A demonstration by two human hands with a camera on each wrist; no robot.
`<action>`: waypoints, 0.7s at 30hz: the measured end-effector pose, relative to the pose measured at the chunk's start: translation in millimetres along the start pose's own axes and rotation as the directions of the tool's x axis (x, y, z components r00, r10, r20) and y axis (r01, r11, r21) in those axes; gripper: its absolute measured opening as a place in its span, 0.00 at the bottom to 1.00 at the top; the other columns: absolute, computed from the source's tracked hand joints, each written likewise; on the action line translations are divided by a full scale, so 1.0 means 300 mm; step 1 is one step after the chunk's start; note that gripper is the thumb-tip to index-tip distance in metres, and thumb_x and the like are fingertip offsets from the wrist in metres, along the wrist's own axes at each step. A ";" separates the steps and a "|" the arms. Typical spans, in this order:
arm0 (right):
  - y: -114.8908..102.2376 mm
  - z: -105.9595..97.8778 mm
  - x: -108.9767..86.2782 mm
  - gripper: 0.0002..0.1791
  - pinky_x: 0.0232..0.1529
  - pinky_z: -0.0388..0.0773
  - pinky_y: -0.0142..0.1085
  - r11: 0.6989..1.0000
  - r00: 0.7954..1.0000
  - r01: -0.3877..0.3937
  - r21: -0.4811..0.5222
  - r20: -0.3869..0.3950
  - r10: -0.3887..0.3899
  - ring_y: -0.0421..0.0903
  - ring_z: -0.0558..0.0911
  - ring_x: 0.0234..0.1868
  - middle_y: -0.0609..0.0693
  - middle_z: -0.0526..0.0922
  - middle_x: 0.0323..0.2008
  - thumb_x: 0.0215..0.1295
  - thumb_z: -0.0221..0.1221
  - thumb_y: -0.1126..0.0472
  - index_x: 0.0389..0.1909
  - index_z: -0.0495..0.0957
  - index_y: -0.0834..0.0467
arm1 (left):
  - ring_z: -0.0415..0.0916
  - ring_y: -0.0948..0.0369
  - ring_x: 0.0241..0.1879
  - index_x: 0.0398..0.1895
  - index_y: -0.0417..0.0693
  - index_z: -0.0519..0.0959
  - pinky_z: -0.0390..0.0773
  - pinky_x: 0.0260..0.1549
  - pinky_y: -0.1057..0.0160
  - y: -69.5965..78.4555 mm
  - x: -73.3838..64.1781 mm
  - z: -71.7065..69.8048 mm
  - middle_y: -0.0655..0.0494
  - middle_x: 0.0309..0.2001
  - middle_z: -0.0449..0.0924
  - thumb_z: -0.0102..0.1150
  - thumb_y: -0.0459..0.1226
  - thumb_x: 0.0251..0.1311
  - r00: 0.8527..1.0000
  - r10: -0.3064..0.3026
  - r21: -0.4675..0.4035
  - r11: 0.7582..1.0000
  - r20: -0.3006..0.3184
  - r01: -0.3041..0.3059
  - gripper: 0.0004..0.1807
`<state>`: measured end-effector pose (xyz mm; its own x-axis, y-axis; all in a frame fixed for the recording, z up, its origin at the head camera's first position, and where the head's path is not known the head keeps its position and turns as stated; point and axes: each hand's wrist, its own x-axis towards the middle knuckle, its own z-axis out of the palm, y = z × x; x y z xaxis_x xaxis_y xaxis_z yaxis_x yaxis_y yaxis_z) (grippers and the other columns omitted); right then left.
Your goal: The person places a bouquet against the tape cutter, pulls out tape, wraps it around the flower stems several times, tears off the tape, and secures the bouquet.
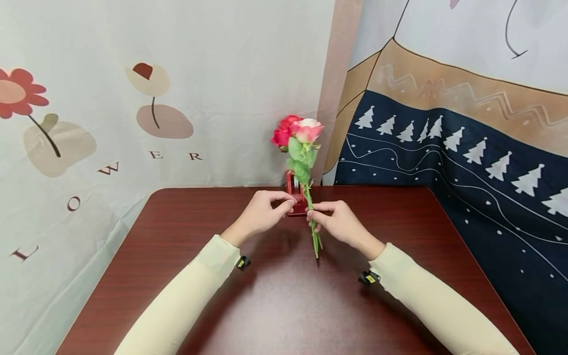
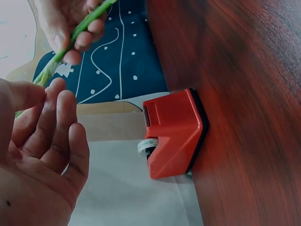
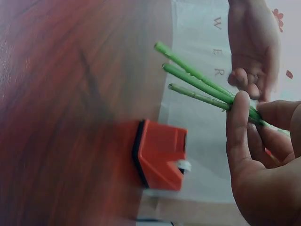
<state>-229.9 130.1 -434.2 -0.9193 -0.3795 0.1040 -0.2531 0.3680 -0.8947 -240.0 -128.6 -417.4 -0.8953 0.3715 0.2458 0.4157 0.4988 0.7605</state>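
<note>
Three green stems (image 3: 197, 80) are bundled together, carrying red and pink-white artificial roses (image 1: 306, 130) with leaves above. My right hand (image 1: 343, 224) pinches the bundle between thumb and fingers, holding it tilted over the table. Left of the stems, my left hand (image 1: 266, 211) brings its thumb and index fingertips together; the other fingers are loosely bent. A pale shiny strip, looking like clear tape (image 2: 51, 67), lies along the stems right at those left fingertips. A red tape dispenser (image 2: 171, 134) with a white roll stands behind the hands.
The dark reddish wooden table (image 1: 284, 305) has its far edge just behind the dispenser. A pale printed cloth (image 1: 239, 88) hangs at the back, and a navy cloth with white trees (image 1: 399, 148) hangs at the right.
</note>
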 end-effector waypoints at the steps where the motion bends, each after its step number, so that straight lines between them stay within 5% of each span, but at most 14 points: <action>1: 0.000 -0.015 -0.003 0.12 0.44 0.87 0.37 1.000 1.000 -0.011 0.012 -0.017 0.011 0.49 0.92 0.29 0.55 0.95 0.39 0.78 0.67 0.59 0.55 0.92 0.58 | 0.89 0.49 0.35 0.50 0.55 0.93 0.83 0.33 0.61 -0.004 -0.001 -0.002 0.58 0.34 0.92 0.64 0.43 0.79 1.000 -0.006 0.000 1.000 -0.001 0.006 0.09; 10: 0.025 -0.149 -0.060 0.12 0.39 0.82 0.32 1.000 0.990 0.006 -0.019 -0.142 -0.009 0.49 0.90 0.26 0.57 0.88 0.42 0.76 0.70 0.58 0.53 0.93 0.58 | 0.88 0.51 0.36 0.50 0.57 0.92 0.84 0.35 0.58 -0.023 -0.014 -0.021 0.62 0.35 0.93 0.64 0.45 0.79 0.998 -0.065 0.006 0.998 0.009 0.065 0.09; 21: 0.035 -0.231 -0.188 0.11 0.44 0.79 0.28 0.993 0.988 -0.049 -0.107 -0.154 0.032 0.46 0.91 0.26 0.57 0.88 0.43 0.77 0.69 0.58 0.53 0.93 0.57 | 0.89 0.52 0.35 0.48 0.57 0.92 0.86 0.36 0.59 -0.053 -0.021 -0.041 0.60 0.36 0.93 0.62 0.44 0.80 0.998 -0.061 0.028 0.998 0.014 0.060 0.09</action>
<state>-201.5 214.3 -419.3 -0.9624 -0.2324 0.1407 -0.2385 0.4751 -0.8470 -242.8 -148.6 -423.5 -0.9165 0.3518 0.1904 0.3652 0.5417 0.7570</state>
